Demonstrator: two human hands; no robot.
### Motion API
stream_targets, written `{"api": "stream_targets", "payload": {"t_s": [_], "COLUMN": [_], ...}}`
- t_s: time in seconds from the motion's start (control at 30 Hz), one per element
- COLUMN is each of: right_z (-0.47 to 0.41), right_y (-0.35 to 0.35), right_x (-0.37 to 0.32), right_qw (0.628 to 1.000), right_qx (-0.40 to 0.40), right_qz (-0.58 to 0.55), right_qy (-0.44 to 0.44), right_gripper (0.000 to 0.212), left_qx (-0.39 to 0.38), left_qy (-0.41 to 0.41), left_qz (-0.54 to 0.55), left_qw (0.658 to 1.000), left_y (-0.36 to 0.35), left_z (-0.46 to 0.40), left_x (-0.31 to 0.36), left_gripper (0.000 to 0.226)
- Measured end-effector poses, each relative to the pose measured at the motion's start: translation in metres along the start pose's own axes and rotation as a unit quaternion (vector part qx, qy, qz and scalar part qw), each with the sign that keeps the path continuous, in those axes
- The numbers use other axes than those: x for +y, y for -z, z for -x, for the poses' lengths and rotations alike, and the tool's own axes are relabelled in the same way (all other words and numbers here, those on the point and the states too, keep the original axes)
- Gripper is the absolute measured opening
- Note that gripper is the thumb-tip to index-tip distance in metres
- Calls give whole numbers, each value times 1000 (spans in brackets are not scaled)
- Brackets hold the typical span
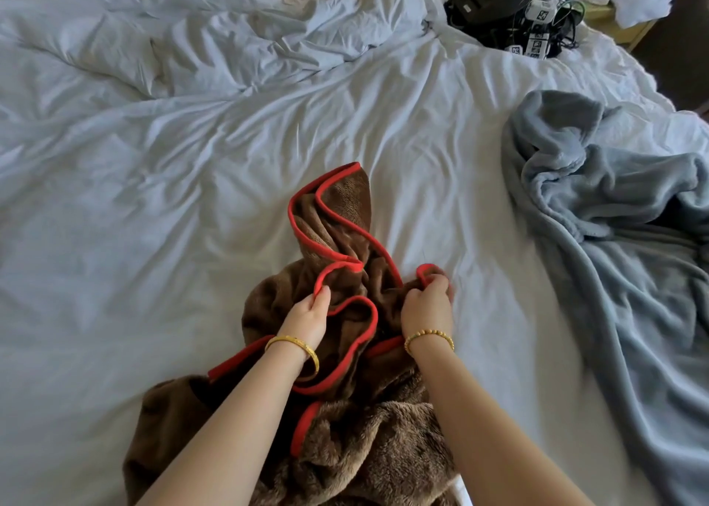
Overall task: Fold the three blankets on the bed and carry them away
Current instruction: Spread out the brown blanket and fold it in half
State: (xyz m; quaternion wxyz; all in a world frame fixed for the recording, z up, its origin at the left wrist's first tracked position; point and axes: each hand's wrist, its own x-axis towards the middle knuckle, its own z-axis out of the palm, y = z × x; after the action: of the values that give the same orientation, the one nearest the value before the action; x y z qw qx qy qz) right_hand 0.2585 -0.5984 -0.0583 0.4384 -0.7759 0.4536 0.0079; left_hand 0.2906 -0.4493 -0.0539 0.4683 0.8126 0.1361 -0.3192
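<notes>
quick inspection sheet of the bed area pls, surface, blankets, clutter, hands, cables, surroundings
surface: bed covered by a rumpled white sheet, with a bunched white duvet at the far side
job's things: brown blanket with red trim, crumpled at the near edge; blue blanket in a loose heap on the right; neither folded; a third blanket not seen
clutter: black devices piled at the far right of the bed
grippers: left hand pinches the red trim; right hand grips a bunch of the brown blanket
cables: dark cords tangled around the devices
surroundings: yellow furniture edge beyond the bed's far right corner
</notes>
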Motion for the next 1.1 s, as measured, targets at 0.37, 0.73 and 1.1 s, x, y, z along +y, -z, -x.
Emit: {"api": "stream_targets", "payload": {"t_s": [0.37,0.73,1.1], "right_z": [66,71,74], "right_y": [-14,-33,-40], "right_x": [-43,-35,-41], "right_qw": [934,944,977], "right_qx": [-110,-218,-14], "right_qz": [-112,28,25], "right_qy": [322,248,213], "right_gripper": [24,28,19], "left_qx": [135,63,63], "left_qy": [-142,-64,-162], "left_qz": [177,114,64], "left_qw": [965,989,983], "left_y": [22,30,29], "left_z": [11,19,19], "left_x": [24,-5,-9], "left_gripper": [15,28,33]}}
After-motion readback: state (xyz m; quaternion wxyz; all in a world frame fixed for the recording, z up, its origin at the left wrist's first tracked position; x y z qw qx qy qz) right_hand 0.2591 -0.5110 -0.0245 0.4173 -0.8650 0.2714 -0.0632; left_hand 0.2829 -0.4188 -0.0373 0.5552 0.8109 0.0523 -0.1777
